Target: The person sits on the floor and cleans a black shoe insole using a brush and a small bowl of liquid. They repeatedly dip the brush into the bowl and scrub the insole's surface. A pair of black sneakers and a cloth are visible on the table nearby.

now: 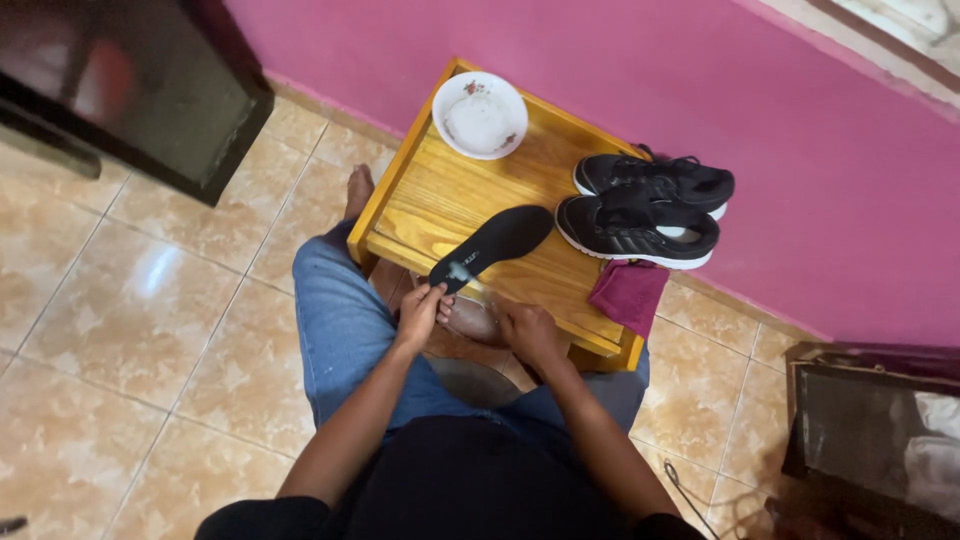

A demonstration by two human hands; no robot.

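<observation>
Dark glossy screen [130, 85] top left on floor; small pale label [462, 270] on black insole [495, 243].

A low wooden table [440, 190] is standing on the tiled floor [150, 330], carrying a white bowl [480, 115], a black insole [497, 242], two black sneakers [645, 205] (side by side) and a maroon cloth [628, 293] draping over its edge.

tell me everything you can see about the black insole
The insole is black, flat and foot-shaped, with a small pale mark near its heel. It looks like thin foam. It lies slantwise over the wooden table, heel end past the front edge, where the left hand pinches it. The right hand is apart from it.
</observation>
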